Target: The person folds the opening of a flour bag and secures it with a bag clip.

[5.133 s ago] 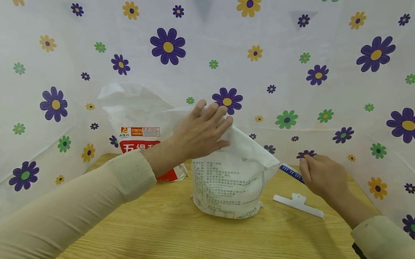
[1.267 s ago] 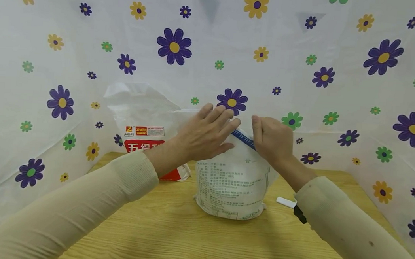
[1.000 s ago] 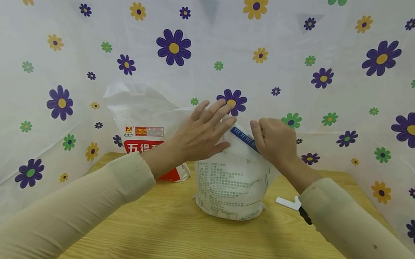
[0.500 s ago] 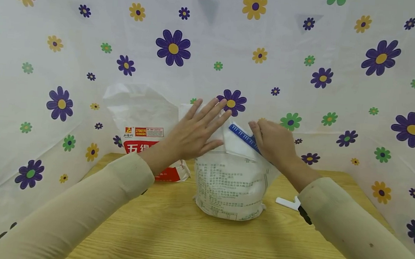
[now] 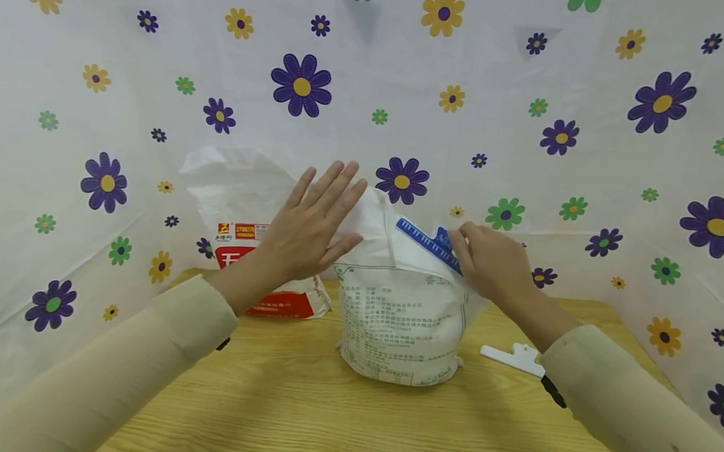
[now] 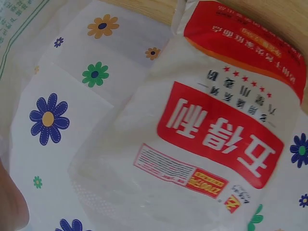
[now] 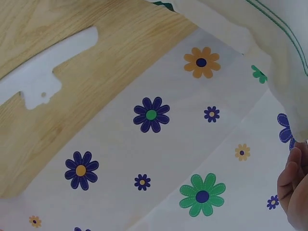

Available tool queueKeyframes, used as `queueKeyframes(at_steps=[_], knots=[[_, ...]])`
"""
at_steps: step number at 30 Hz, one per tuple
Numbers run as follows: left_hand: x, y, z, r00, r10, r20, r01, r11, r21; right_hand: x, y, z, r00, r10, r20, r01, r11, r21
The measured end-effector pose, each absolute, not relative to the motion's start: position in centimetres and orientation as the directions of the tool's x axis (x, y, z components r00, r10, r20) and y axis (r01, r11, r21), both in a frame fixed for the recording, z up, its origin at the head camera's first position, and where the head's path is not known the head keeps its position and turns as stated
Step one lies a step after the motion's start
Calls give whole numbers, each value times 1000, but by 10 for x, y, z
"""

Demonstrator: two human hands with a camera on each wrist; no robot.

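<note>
In the head view a white bag (image 5: 399, 332) with green printed text stands upright mid-table, its top folded over. A blue toothed bag clip (image 5: 420, 236) lies slantwise along the right part of that fold. My right hand (image 5: 495, 260) grips the clip by its right end, thumb uppermost, and covers that end. My left hand (image 5: 308, 235) is spread with straight fingers at the left of the bag's top, the back of the hand facing me. In the right wrist view only some fingers of the right hand (image 7: 293, 190) show, beside the bag's edge.
Behind the left hand stands another white bag (image 5: 282, 304) with a red label, its tall top loose. A white bag clip (image 5: 511, 357) lies on the wooden table (image 5: 337, 425) by the right sleeve. A flower-patterned sheet (image 5: 372, 67) encloses the back and sides.
The right hand has brought the blue clip from the bag's right side onto its folded top, then shifted slightly right. The left hand has moved left off the fold, fingers straightening.
</note>
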State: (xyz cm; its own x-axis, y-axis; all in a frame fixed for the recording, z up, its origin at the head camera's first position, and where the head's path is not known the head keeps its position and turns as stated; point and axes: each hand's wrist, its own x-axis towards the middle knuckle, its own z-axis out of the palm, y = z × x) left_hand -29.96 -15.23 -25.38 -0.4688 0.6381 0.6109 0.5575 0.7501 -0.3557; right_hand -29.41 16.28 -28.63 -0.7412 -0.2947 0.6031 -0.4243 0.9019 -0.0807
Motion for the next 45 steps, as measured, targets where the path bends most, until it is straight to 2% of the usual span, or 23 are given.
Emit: queueKeyframes(at_steps=[8, 15, 25, 32, 35, 39, 45], knots=[[-296, -175, -269, -448, 568, 691, 551, 784, -287, -286, 187, -302, -745, -286, 602, -428, 898, -104], [-289, -177, -287, -487, 455, 746, 551, 822, -142, -279, 197, -325, -685, -282, 671, -510, 844, -165], [-283, -167, -329, -554, 383, 739, 556, 831, -13, -275, 199, -355, -699, -299, 649, -535, 821, -198], [-280, -158, -354, -513, 354, 782, 578, 816, 9, -273, 200, -376, -690, -307, 655, -545, 816, -191], [-279, -157, -364, -513, 352, 783, 593, 805, 27, -271, 201, -384, -691, -298, 659, -543, 816, -200], [-278, -157, -377, -551, 347, 759, 592, 804, 61, -268, 201, -397, -695, -298, 655, -548, 809, -213], [-277, -155, -398, -644, 308, 701, 541, 831, 132, -264, 198, -417, -732, -290, 617, -533, 808, -252]])
